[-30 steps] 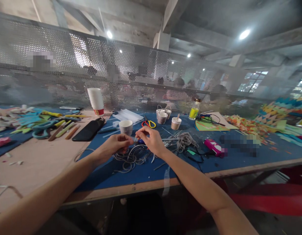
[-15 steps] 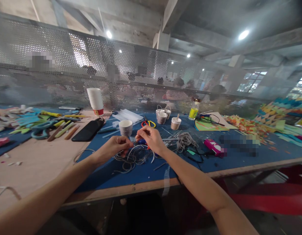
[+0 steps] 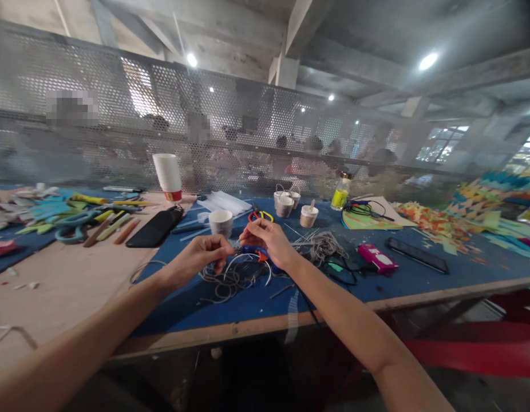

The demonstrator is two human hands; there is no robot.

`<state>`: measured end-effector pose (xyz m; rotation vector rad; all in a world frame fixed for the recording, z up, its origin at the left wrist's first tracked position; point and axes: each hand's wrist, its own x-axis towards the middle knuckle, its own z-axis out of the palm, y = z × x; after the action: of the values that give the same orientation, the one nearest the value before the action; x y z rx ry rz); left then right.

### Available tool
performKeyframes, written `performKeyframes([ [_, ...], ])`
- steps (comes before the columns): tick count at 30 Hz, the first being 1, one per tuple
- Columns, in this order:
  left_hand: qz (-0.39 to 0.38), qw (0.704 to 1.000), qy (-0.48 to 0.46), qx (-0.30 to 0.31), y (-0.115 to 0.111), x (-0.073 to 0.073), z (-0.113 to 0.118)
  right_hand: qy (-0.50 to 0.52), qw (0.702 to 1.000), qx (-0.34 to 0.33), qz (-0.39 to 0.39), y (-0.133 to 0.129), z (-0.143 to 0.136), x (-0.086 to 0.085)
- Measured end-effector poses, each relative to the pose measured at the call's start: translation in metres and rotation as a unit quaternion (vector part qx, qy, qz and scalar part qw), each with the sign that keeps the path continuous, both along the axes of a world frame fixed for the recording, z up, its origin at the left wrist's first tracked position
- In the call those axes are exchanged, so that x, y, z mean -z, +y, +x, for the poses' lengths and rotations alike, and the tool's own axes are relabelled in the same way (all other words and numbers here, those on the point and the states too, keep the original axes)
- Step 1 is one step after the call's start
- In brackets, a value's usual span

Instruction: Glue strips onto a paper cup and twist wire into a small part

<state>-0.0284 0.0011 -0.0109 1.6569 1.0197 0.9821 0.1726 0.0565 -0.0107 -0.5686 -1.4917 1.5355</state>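
My left hand [image 3: 202, 258] is closed in a pinch over the blue table cover. Whatever its fingertips hold, if anything, is too small to name. Just to its right, a small gap away, my right hand [image 3: 269, 243] is closed too, its fingertips pressed together and their contents unclear. Below and between the hands shows a blue tool with an orange part [image 3: 261, 256], partly hidden by my right hand. Loops of thin grey cord [image 3: 224, 289] lie under both hands. A paper cup [image 3: 221, 223] stands right behind them.
Red-and-yellow-handled pliers [image 3: 267, 216], several small cups [image 3: 284, 206] and a yellow-labelled bottle [image 3: 341, 191] stand or lie behind. Bundled grey cord [image 3: 327, 246], a magenta device [image 3: 378, 259] and a phone [image 3: 417, 256] lie right. Scissors [image 3: 76, 226] and a black phone [image 3: 155, 227] lie left.
My right hand has shifted slightly right, and the gap between my fingertips has widened. More of the blue tool shows between my hands. My left hand has hardly moved.
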Motion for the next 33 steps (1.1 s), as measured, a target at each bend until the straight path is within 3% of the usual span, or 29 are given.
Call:
performKeyframes([
  [13, -0.066, 0.995, -0.057, 0.037, 0.0004, 0.0023, -0.0009, -0.005, 0.999, 0.015, 0.039, -0.001, -0.0005, -0.0001],
  [26, -0.131, 0.983, -0.088, 0.095, 0.0031, 0.0061, -0.0056, 0.093, 0.988, -0.097, -0.075, 0.0037, 0.0025, 0.003],
  [33, -0.132, 0.98, -0.088, 0.122, 0.0042, 0.0078, -0.0077, 0.096, 0.985, -0.11, -0.087, 0.0041, 0.004, 0.0022],
])
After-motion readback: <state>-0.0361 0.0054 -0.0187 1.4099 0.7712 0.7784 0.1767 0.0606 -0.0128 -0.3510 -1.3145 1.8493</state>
